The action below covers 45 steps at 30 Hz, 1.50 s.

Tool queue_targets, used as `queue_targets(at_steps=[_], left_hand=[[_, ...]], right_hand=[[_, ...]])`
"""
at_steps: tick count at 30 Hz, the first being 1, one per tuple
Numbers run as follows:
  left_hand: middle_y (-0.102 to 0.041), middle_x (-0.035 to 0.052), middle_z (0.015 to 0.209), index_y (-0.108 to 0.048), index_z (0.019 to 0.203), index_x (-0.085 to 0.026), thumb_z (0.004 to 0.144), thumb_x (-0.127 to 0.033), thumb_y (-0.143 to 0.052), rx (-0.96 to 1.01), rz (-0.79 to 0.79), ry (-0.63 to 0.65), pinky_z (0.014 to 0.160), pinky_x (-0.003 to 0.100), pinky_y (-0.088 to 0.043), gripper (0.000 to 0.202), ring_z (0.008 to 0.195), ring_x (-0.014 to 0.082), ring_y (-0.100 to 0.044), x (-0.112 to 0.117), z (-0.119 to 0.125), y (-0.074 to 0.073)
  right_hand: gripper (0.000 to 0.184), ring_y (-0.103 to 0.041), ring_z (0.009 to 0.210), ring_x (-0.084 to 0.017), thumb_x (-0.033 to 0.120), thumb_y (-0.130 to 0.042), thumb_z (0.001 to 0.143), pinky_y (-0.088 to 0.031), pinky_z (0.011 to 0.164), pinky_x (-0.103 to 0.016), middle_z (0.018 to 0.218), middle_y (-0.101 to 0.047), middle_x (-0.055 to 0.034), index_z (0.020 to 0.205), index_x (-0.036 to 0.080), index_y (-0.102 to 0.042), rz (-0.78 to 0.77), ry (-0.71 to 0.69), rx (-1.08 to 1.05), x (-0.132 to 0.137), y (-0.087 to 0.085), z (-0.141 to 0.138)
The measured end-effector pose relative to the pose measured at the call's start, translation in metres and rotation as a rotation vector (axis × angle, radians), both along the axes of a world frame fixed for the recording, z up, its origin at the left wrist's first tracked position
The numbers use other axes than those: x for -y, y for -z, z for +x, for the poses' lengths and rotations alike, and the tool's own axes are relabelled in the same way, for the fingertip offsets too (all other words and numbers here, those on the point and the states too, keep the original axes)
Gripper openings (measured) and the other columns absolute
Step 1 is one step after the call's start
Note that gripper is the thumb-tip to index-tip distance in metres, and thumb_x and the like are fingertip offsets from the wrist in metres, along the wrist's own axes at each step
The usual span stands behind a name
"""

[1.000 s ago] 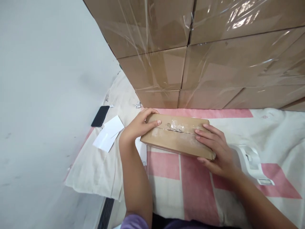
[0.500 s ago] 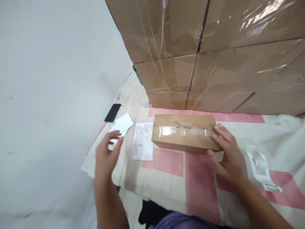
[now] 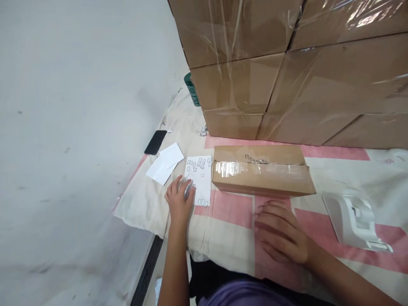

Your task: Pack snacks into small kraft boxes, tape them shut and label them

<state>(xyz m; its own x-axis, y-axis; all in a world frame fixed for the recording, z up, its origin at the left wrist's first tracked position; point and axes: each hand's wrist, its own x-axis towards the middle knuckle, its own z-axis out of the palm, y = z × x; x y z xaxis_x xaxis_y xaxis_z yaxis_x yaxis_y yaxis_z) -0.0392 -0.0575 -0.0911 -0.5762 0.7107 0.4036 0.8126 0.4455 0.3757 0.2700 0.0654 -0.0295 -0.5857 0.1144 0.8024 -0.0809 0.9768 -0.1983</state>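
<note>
My left hand (image 3: pixel 180 197) rests at the left edge of a white sheet (image 3: pixel 201 182) marked with small dark rectangular outlines. Its thumb and index finger are apart, with the sheet showing between them, and the hand covers part of the marks. To the right of the sheet lies a long closed cardboard box (image 3: pixel 261 170), clear tape shining along its top seam. My right hand (image 3: pixel 282 231) hovers over or lies on the cloth just in front of the box, fingers stretched out, nothing in it. A white tape dispenser (image 3: pixel 357 221) stands to its right.
Stacked cardboard boxes (image 3: pixel 236 85) wrapped in clear film rise behind. Blank white papers (image 3: pixel 164 163) and a black phone (image 3: pixel 155 142) lie at the left, by the wall (image 3: pixel 79 127). A green container (image 3: pixel 192 90) peeks out beside the stack. Pink-and-white cloth (image 3: pixel 231 212) covers the surface.
My left hand has moved right, from the blank papers to the marked sheet. My right hand has left the box's right end and come back toward me. The view has shifted slightly.
</note>
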Motion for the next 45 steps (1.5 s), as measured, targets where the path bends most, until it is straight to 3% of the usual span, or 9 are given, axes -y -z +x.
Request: queue_targets(at_steps=[6,11,15,19,23,29,33,36,45], left_hand=[[-0.061,0.0118,0.131,-0.067,0.122,-0.024,0.094,-0.035,-0.062,0.106,0.285,0.042,0.109,0.048,-0.045,0.030,0.125,0.0271,-0.057,0.014,-0.002,-0.002],[-0.042,0.0116,0.157,-0.062,0.135,-0.028,0.094,-0.030,-0.062,0.126,0.067,0.319,0.119,0.057,-0.034,0.041,0.147,0.0324,-0.036,0.030,0.009,-0.016],[-0.033,0.0079,0.164,-0.073,0.122,-0.030,0.086,-0.035,-0.076,0.088,-0.110,0.460,0.120,0.065,-0.027,0.036,0.153,0.0389,-0.023,0.030,0.017,-0.019],[-0.045,0.0054,0.157,-0.080,0.097,-0.031,0.091,-0.030,-0.071,0.046,-0.121,0.473,0.118,0.062,-0.030,0.011,0.150,0.0363,-0.028,0.023,0.017,-0.016],[-0.053,0.0060,0.149,-0.079,0.091,-0.031,0.093,-0.028,-0.068,-0.003,-0.110,0.496,0.114,0.059,-0.034,0.012,0.144,0.0339,-0.037,0.020,0.017,-0.014],[-0.059,0.0059,0.144,-0.076,0.089,-0.028,0.094,-0.024,-0.064,-0.007,-0.129,0.538,0.113,0.056,-0.034,0.014,0.140,0.0311,-0.042,0.021,0.018,-0.017],[-0.071,0.0065,0.110,-0.076,0.089,-0.028,0.095,-0.025,-0.064,0.017,-0.118,0.525,0.096,0.046,-0.040,0.014,0.109,0.0252,-0.059,0.023,0.021,-0.021],[-0.067,0.0020,0.079,-0.072,0.088,-0.024,0.099,-0.023,-0.058,0.060,-0.157,0.557,0.078,0.037,-0.038,0.017,0.080,0.0187,-0.058,0.024,0.021,-0.022],[-0.064,0.0022,0.078,-0.063,0.089,-0.020,0.103,-0.018,-0.047,-0.031,-0.185,0.537,0.073,0.035,-0.035,0.021,0.077,0.0185,-0.056,0.027,0.027,-0.016]], right_hand=[[0.022,-0.064,0.097,-0.025,0.009,-0.059,0.084,-0.057,0.081,-0.046,0.098,-0.070,-0.0114,0.105,0.016,-0.066,-0.174,-0.109,0.057,-0.001,0.017,-0.009],[0.023,-0.061,0.085,-0.021,0.003,-0.057,0.083,-0.054,0.074,-0.037,0.090,-0.067,-0.0081,0.101,0.017,-0.062,-0.282,-0.116,0.137,-0.004,0.012,-0.015],[0.020,-0.061,0.083,-0.019,0.005,-0.056,0.087,-0.053,0.074,-0.035,0.090,-0.067,-0.0073,0.100,0.017,-0.063,-0.320,-0.099,0.181,-0.007,0.015,-0.018],[0.017,-0.062,0.082,-0.018,0.009,-0.054,0.090,-0.054,0.076,-0.034,0.089,-0.068,-0.0061,0.101,0.019,-0.064,-0.345,-0.076,0.201,-0.010,0.022,-0.018],[0.018,-0.064,0.087,-0.018,0.011,-0.053,0.092,-0.056,0.080,-0.036,0.095,-0.070,-0.0071,0.104,0.019,-0.065,-0.328,-0.058,0.254,-0.009,0.023,-0.018],[0.043,-0.059,0.128,-0.029,0.017,-0.051,0.094,-0.051,0.109,-0.048,0.135,-0.066,-0.0188,0.135,0.008,-0.057,-0.282,-0.100,0.510,0.010,0.026,-0.051],[0.061,-0.042,0.148,-0.034,0.019,-0.046,0.096,-0.044,0.117,-0.053,0.154,-0.047,-0.0285,0.152,-0.003,-0.037,-0.334,-0.150,0.674,0.015,0.038,-0.097],[0.056,-0.043,0.148,-0.032,0.014,-0.041,0.097,-0.039,0.121,-0.055,0.150,-0.052,-0.0269,0.152,0.001,-0.040,-0.364,-0.139,0.713,0.010,0.045,-0.122],[0.048,-0.045,0.147,-0.028,0.015,-0.043,0.099,-0.035,0.124,-0.051,0.148,-0.058,-0.0194,0.145,0.006,-0.050,-0.361,-0.073,0.704,0.009,0.051,-0.128]])
